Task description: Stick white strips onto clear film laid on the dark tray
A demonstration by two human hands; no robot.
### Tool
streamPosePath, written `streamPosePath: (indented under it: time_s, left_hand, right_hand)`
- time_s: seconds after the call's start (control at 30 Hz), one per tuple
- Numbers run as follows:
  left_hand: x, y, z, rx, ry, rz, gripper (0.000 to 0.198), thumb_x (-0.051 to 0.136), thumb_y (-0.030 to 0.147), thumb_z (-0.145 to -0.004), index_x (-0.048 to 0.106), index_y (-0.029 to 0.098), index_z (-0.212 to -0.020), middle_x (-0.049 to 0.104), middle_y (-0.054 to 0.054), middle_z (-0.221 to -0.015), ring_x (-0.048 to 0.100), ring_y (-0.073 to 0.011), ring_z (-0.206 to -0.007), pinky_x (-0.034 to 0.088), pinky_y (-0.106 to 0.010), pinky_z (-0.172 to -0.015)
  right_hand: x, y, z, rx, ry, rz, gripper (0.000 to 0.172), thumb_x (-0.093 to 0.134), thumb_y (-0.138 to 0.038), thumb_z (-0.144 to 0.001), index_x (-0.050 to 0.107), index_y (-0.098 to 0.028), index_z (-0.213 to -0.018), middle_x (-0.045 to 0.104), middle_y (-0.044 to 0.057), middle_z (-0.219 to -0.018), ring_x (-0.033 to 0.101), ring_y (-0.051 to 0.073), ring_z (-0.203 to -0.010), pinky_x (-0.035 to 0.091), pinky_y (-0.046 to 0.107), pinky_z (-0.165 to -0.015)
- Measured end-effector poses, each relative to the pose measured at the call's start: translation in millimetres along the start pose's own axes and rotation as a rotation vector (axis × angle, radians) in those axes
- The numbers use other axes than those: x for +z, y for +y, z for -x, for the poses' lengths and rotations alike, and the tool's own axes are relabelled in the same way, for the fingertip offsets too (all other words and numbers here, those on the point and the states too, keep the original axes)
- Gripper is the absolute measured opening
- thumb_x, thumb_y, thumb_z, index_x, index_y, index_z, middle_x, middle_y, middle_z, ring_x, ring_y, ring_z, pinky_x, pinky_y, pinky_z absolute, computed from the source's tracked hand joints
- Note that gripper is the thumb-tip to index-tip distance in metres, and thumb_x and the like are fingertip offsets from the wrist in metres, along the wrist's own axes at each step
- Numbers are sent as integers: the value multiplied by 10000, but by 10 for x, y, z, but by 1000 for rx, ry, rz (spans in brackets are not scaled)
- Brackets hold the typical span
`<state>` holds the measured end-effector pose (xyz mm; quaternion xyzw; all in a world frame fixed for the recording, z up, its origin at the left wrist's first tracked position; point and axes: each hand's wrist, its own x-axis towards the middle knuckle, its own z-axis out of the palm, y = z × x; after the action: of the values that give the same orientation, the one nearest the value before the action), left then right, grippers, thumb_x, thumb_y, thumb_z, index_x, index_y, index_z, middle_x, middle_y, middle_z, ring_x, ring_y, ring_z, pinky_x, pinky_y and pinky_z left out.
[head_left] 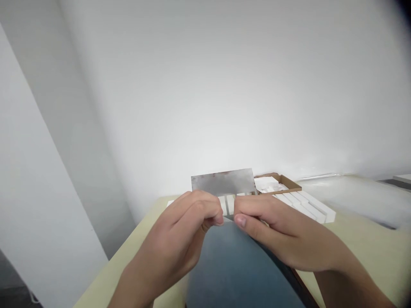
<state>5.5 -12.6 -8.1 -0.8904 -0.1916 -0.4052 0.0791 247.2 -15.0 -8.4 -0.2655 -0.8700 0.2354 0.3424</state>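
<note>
My left hand (183,231) and my right hand (276,233) are closed side by side in front of me, fingertips pinching the top edge of a blue-grey sheet (237,269) that curves down toward me. Just beyond the fingers stands a flat grey metal plate (223,182), upright, with narrow prongs below it. Whether the fingers also touch the plate is hidden. White foam strips (305,205) lie in a row behind my right hand.
A pale yellow table (369,248) runs under everything, its left edge falling off near the wall. A shallow cardboard tray (290,183) with white pieces sits at the back. A clear plastic sheet (359,192) lies at the right. White wall behind.
</note>
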Motion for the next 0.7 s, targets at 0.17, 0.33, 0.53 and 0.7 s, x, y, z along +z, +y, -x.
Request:
streamPosePath:
  time_s: [0.17, 0.33, 0.53, 0.7]
  left_hand:
    - [10, 45, -26, 11, 25, -71, 329, 428, -91, -980, 572, 205, -1001, 541, -34, -1164, 564, -99, -903, 476, -240, -766]
    - [40, 90, -32, 62, 69, -126, 355, 456, -120, -936, 603, 201, -970, 465, -46, -1223, 545, -117, -983, 476, -260, -813]
    - [30, 157, -4, 80, 87, -187, 381, 468, -132, -906, 618, 216, -953, 477, -34, -1199, 521, -151, -1045, 461, -305, -854]
    - [19, 173, 0, 88, 72, -174, 401, 469, -138, -898, 630, 223, -965, 460, -36, -1206, 514, -158, -1068, 455, -320, -871]
  right_hand:
    - [-67, 18, 26, -5, -11, -105, 410, 380, -424, -1137, 405, -216, -786, 430, -35, -743, 412, 132, -700, 350, 299, -662]
    - [-108, 44, 108, -5, 14, -165, 402, 387, -423, -1143, 424, -215, -802, 417, -46, -734, 401, 112, -681, 352, 264, -644]
    - [-146, 94, 208, 31, 46, -174, 405, 408, -436, -1134, 424, -224, -790, 417, -39, -730, 392, 124, -660, 358, 275, -613]
    - [-194, 96, 227, 46, 101, -102, 441, 384, -474, -1129, 415, -230, -763, 437, -14, -729, 418, 157, -693, 374, 311, -644]
